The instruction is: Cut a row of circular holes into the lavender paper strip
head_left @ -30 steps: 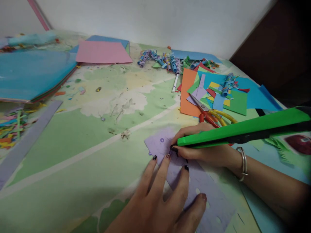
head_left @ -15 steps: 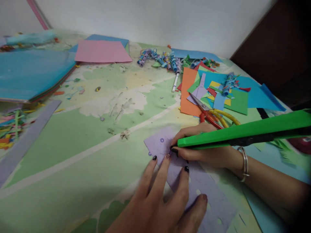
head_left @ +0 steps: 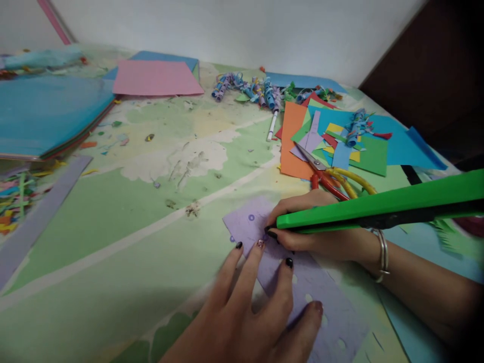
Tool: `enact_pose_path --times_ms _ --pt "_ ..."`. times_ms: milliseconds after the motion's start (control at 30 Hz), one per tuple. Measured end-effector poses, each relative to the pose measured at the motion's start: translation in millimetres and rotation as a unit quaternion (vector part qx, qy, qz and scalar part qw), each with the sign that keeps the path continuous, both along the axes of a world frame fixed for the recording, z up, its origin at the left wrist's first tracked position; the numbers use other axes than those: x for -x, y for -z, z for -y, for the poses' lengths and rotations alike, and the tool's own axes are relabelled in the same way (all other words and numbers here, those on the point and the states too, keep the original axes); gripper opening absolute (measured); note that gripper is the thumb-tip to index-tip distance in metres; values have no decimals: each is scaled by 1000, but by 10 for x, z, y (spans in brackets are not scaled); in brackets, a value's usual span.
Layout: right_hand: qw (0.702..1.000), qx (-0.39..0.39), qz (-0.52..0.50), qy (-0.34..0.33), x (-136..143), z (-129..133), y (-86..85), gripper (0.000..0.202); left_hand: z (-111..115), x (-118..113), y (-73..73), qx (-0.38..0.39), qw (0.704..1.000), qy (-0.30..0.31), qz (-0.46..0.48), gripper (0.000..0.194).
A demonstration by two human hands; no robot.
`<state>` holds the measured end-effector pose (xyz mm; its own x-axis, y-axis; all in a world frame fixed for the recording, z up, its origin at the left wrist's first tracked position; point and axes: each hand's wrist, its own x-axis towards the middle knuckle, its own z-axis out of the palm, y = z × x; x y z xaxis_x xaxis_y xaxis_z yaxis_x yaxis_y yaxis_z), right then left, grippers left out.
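Note:
In my right hand (head_left: 313,217) is a green utility knife (head_left: 378,204), gripped like a pen between thumb and fingers. Its tip is hidden behind the fingers, which rest on a strip of purple paper (head_left: 321,282). Several small holes in the strip let the pale table show through. A tiny purple ring (head_left: 251,218) lies on the strip's far end, and another sits by its left edge. My left hand (head_left: 253,307) is spread with the fingers apart, its fingertips on the purple paper just left of the right hand.
Scissors (head_left: 325,171) with red and yellow handles lie beyond my right hand, on orange paper (head_left: 291,146) and other scraps. Curled paper pieces (head_left: 249,91) and a white pen-like stick (head_left: 272,126) are farther back. Pink paper (head_left: 157,78), a blue stack (head_left: 49,116) and shredded strips (head_left: 17,201) lie leftward.
The view has shifted very slightly. Both hands stay in nearly the same place on the purple paper, and the knife is still held.

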<state>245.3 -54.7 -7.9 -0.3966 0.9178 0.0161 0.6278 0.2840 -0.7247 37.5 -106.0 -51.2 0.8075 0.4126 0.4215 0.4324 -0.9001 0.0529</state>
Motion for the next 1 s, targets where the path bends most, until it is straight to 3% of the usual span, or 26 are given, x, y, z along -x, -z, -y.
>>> enact_pose_path --times_ms 133,267,567,733,900,1000 --pt "1000 -3 -9 4 7 9 -7 9 -19 4 -7 -25 999 26 -12 35" --pt "999 8 -31 10 10 16 -11 8 13 -10 7 2 1000 -2 8 31" --pt "1000 16 -13 1 -2 18 -15 10 4 -9 -3 3 1000 1 8 32" --pt "1000 2 -14 -5 -7 14 4 9 -59 15 -31 -39 998 44 -27 39" --pt "1000 -3 -12 -3 7 5 -4 8 -11 0 -11 -6 1000 2 6 34" --pt "1000 5 -21 -1 14 7 -15 9 -28 9 -38 -6 1000 14 -15 37"
